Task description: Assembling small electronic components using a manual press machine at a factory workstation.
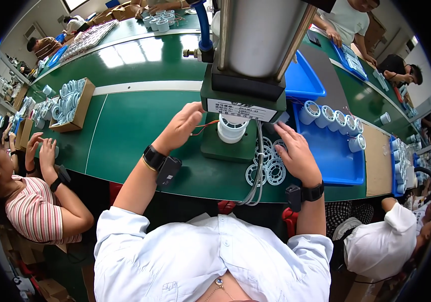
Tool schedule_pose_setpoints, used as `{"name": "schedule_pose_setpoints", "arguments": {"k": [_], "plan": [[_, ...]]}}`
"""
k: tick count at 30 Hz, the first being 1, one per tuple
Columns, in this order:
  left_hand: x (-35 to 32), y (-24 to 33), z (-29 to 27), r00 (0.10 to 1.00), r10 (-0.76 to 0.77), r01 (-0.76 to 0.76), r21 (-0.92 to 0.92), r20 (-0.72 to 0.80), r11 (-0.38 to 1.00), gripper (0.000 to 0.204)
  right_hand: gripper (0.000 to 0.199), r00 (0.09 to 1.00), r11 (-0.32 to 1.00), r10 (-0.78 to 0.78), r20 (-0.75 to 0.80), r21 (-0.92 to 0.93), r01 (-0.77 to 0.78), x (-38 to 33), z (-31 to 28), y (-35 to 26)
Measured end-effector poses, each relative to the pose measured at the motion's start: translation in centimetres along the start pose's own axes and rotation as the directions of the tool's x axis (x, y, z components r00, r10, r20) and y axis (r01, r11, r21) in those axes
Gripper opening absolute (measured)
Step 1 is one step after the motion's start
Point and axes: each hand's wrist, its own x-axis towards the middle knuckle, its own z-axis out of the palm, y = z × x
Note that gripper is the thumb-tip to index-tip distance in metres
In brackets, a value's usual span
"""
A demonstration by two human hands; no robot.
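Note:
A white cylindrical housing (pixel 231 132) stands upright on the green base (pixel 214 150) of a bench press (pixel 243 93), directly beneath the press head. Thin red and dark wires (pixel 206 126) stick out from its left. My left hand (pixel 181 128) is raised at the left side of the press head, fingers stretched out and holding nothing; its fingertips reach the head's edge. On the other side, my right hand (pixel 297 153) has its fingers extended, tips near the head's right edge, with nothing seen in it. Below that hand lie several pale blue slotted rings (pixel 275 172).
Grey cables (pixel 260 176) hang in front of the rings. To the right, a blue tray (pixel 341 173) holds several white housings (pixel 326 117); another blue tray (pixel 303 80) sits behind. A cardboard box (pixel 85 108) of pale parts stands left, near a co-worker in stripes (pixel 37 206).

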Motion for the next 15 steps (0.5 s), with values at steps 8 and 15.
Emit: {"name": "schedule_pose_setpoints", "arguments": {"k": [8,15], "plan": [[-1.8,-1.4,-1.6,1.000,0.001,-0.007,0.435,0.015,0.900,0.034,0.058,0.988,0.997,-0.014,-0.153,0.076,0.026,-2.0,0.0,0.4],[-2.1,-1.4,-1.7,0.998,0.060,-0.056,0.520,0.008,0.852,0.036,0.051,0.994,0.994,-0.074,-0.076,-0.089,0.068,-1.0,-1.7,-0.9]]}}
